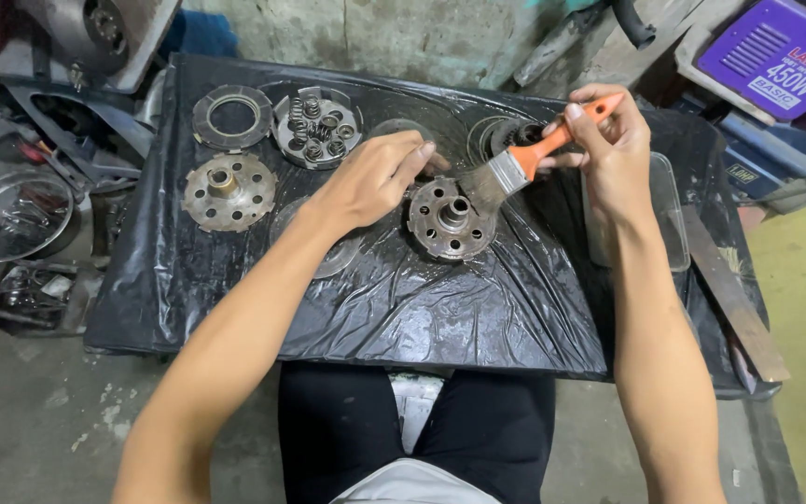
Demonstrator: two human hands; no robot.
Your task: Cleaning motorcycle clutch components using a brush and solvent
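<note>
Right hand (608,140) grips orange-handled brush (515,173), fingers wrapped round handle, bristles on upper right edge of round holed hub (451,218). Hub lies flat at centre of worktop (478,317), on black plastic sheet. Left hand (370,177) empty, fingers loosely curled, tips at hub's upper left rim. Advice: pin hub firmly, short strokes, work bristles into holes and centre boss. Spring plate (316,126), ring (232,116), holed disc (229,191) lie well apart at left.
</note>
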